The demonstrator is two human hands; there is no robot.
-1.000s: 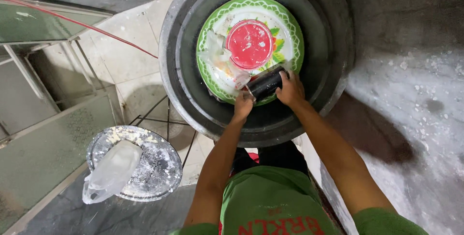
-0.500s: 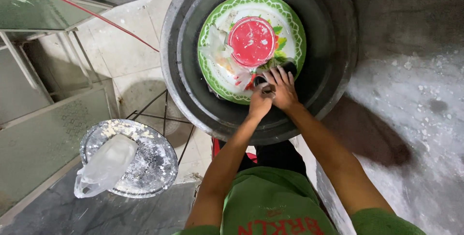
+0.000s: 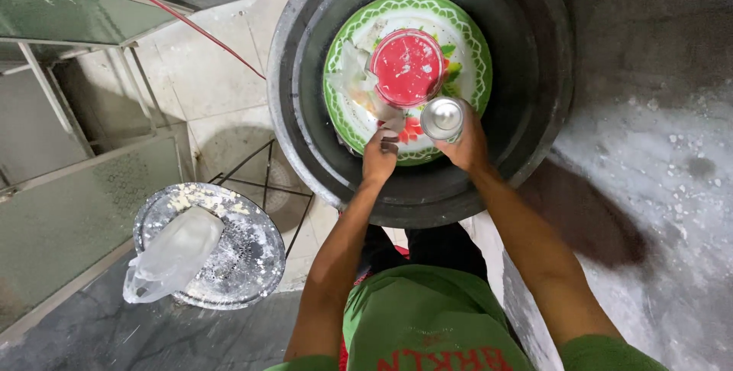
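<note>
Centrally, upper frame: small steel cup (image 3: 443, 117) upright at the lower right rim of the green patterned plate (image 3: 466, 43), right hand (image 3: 467, 146) wrapped closed around it. Left hand (image 3: 379, 159) pinches white plastic wrap (image 3: 355, 81) beside the red-lidded bowl (image 3: 407, 67). Best handled by keeping the cup level and the plate steady inside the dark basin (image 3: 534, 111).
</note>
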